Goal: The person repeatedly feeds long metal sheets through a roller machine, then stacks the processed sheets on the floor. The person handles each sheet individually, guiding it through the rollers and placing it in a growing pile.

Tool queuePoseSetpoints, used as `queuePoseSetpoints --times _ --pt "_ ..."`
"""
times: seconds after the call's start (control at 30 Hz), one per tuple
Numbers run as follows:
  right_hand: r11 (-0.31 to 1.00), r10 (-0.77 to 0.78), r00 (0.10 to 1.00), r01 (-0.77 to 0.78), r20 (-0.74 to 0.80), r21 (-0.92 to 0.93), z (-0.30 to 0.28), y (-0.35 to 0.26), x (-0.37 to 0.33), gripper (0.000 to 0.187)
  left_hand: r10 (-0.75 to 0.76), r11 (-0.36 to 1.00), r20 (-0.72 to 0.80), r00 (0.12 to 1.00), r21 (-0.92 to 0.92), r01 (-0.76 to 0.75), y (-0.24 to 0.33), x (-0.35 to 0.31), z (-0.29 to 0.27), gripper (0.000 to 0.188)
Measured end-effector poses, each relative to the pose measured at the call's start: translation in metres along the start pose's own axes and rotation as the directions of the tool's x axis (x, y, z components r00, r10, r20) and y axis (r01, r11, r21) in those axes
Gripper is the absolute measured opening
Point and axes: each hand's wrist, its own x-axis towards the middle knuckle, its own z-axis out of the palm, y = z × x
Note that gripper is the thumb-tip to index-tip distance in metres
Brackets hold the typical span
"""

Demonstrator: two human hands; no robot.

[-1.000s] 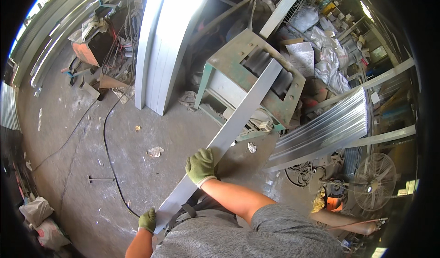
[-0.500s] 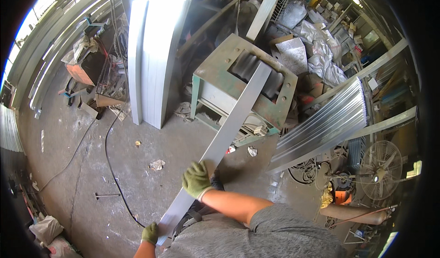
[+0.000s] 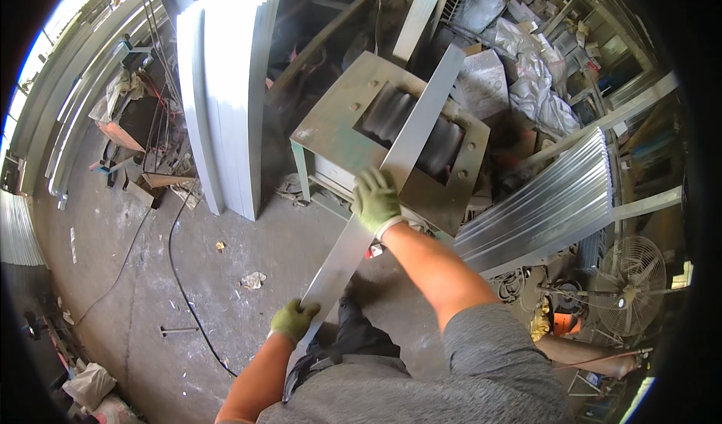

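A long, flat grey metal bar [image 3: 338, 252] slants from near my waist up and away to the right. Its far part lies across the opening of a green-and-grey machine [image 3: 331, 115], over dark rollers [image 3: 438, 149] that look blurred. My left hand [image 3: 295, 319], in a green work glove, is closed around the bar's edge close to its near end. Farther up, my right hand [image 3: 376, 200], gloved alike, rests on the bar's upper face with its fingers stretched out, beside the machine's near edge. The bar's underside is hidden.
A tall stack of bright metal profiles [image 3: 226, 108] stands left of the machine. To the right lean ribbed metal sheets [image 3: 549, 198], with a caged fan [image 3: 630, 285] below them. A black cable [image 3: 174, 273] and a small metal rod [image 3: 179, 330] lie on the floor.
The bar has moved forward and up over the machine, its far end now past the rollers. Both hands moved forward and right; the right hand's fingers are now extended.
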Motion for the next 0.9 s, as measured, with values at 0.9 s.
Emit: queuePoseSetpoints --times 0.9 --pt "0.948 0.31 0.889 -0.263 -0.336 0.178 -0.016 0.159 0.037 0.027 0.218 0.976 0.082 0.973 -0.021 -0.217 0.356 0.21 -0.01 0.07"
